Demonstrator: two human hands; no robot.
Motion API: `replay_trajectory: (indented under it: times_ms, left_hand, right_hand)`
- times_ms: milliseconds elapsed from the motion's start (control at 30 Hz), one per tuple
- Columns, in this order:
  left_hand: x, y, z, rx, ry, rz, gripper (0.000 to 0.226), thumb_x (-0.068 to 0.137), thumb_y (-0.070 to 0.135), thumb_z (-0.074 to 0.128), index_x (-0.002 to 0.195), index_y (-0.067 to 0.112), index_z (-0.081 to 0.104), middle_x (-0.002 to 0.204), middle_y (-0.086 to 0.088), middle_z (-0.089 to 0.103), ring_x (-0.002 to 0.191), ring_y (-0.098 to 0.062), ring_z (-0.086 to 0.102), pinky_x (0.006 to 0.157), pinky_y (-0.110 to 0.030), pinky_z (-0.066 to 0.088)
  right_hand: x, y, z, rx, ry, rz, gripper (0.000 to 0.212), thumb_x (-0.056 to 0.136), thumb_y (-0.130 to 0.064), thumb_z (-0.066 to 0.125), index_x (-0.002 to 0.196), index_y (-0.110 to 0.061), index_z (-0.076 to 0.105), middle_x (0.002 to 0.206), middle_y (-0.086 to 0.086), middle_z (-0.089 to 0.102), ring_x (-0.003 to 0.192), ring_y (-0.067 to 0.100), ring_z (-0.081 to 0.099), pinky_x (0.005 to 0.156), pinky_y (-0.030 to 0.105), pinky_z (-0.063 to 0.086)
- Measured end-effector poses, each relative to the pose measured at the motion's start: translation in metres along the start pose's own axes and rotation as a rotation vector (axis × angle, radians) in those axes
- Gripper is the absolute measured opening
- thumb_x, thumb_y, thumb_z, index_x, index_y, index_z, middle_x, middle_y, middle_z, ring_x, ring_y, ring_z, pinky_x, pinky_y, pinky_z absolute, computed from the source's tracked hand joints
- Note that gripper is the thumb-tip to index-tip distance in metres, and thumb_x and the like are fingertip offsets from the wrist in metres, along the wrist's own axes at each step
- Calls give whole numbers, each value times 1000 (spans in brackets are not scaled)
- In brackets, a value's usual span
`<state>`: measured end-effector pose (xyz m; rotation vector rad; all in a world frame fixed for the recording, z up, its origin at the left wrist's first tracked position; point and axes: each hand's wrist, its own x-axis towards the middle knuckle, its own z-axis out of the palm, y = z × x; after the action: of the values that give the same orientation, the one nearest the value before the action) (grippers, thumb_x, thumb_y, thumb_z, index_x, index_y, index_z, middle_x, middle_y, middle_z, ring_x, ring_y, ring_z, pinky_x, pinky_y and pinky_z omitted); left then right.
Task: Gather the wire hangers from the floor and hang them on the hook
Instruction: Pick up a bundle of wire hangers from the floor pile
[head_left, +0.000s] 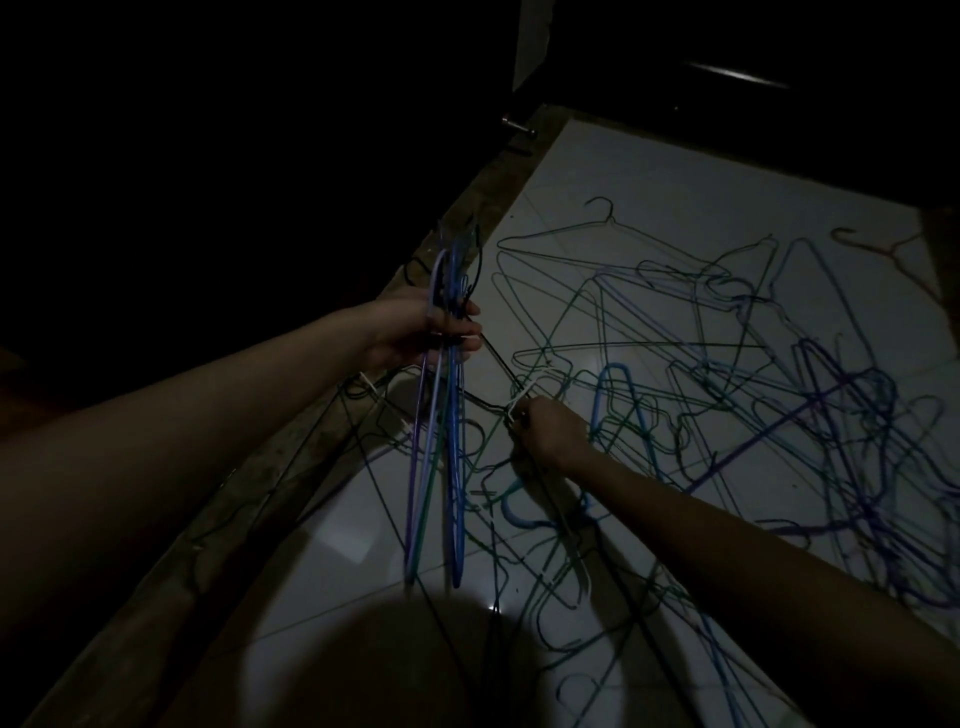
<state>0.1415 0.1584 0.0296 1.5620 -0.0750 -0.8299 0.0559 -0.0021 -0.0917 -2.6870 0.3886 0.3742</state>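
While left fingers (457, 332) clutch bundled hangers (441, 441), right fingers (524, 415) pinch a floor hanger (511, 402) (no writing legible).

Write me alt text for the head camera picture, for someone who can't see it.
In dim light, a person's left hand holds a bunch of blue, purple and green wire hangers upright while the right hand pinches a white hanger in the tangled pile of hangers spread across the pale tiled floor.

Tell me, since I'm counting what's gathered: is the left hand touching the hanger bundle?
Touching. The head view shows the left hand with fingers curled round the bundle, held above the floor.
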Motion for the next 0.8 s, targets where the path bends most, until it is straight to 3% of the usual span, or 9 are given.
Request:
replay_trajectory:
  times_ms: [167,333,500,600,700,800]
  left_hand:
    - [0,0,-2,12,-3,13,14,89,-2,55,94,11,57,86,-7,64,69,-9,68,57,-19,55]
    - [-2,-2,-3,31,21,-7,14,90,0,55,96,12,56,87,-5,64,69,-6,68,46,-15,48]
    - [0,-1,3,25,14,-15,13,91,-1,53,95,11,54,88,-6,61,80,-13,63,44,-14,46]
    - [2,0,10,27,13,-5,12,91,-1,54,92,10,54,87,-7,60,80,-14,62,45,-14,46]
    - [4,-2,13,22,12,-12,12,89,0,57,91,12,57,88,-6,63,81,-14,64,48,-16,49]
    - [6,-4,15,26,10,-29,12,89,1,57,90,13,58,87,-6,64,79,-13,65,50,-18,52]
  right_hand:
    - [4,-1,6,-144,18,-75,23,95,-20,47,109,-9,61,110,13,64,100,29,60,72,30,43]
    - [15,17,-1,82,67,-130,28,92,-22,56,118,-14,62,121,12,51,103,26,57,82,29,43]
    - [15,40,-6,229,124,-72,31,87,-3,61,118,-1,59,131,15,41,110,25,53,80,9,33]
    - [18,45,-6,207,106,-69,24,84,0,62,109,3,62,128,16,41,113,26,49,79,4,26]
    - [21,45,-6,259,129,-70,16,82,3,63,97,6,62,118,19,46,106,29,51,83,11,32]
    - [21,49,-6,382,208,-65,11,83,3,62,94,4,62,110,20,55,99,31,58,87,32,48]
